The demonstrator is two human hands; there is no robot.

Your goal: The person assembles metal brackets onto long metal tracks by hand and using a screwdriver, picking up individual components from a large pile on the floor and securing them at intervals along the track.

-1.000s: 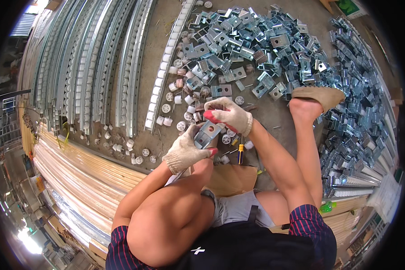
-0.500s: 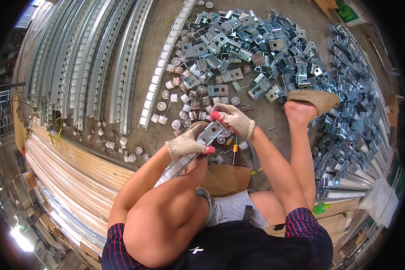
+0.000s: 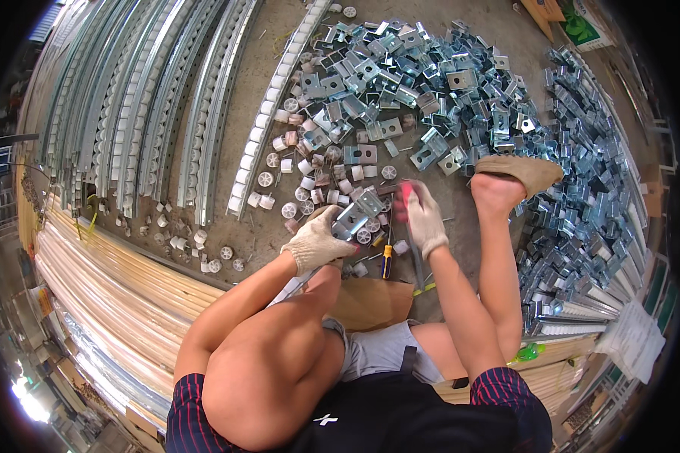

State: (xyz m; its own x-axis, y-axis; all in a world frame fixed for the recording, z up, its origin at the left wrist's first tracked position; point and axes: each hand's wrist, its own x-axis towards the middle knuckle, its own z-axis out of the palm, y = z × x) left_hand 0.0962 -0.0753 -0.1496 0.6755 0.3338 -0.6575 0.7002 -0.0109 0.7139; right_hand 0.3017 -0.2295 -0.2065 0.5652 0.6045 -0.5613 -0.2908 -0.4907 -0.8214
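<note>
My left hand (image 3: 311,243), in a pale knitted glove with reddish fingertips, is closed around the end of a metal roller track (image 3: 279,293). A shiny bracket (image 3: 350,220) with a hole sits at that end, over my raised knee. My right hand (image 3: 425,220), gloved alike, is off the track and to its right, above the floor. Its fingers are smeared by motion, so whether anything is in them is unclear. A screwdriver (image 3: 387,261) with a yellow and dark blue handle lies between the hands. White rollers (image 3: 363,235) lie just beyond the bracket.
Loose metal brackets (image 3: 461,79) form a large heap ahead, continuing down the right side. Long roller tracks (image 3: 204,143) lie side by side at the left. Wrapped pale tubes (image 3: 121,264) stretch across the lower left. Brown cardboard (image 3: 366,302) lies before me; my sandalled foot (image 3: 517,177) borders the heap.
My right hand has let go of the bracket end of the track and moved right. My left hand keeps its hold, and the view has shifted slightly.
</note>
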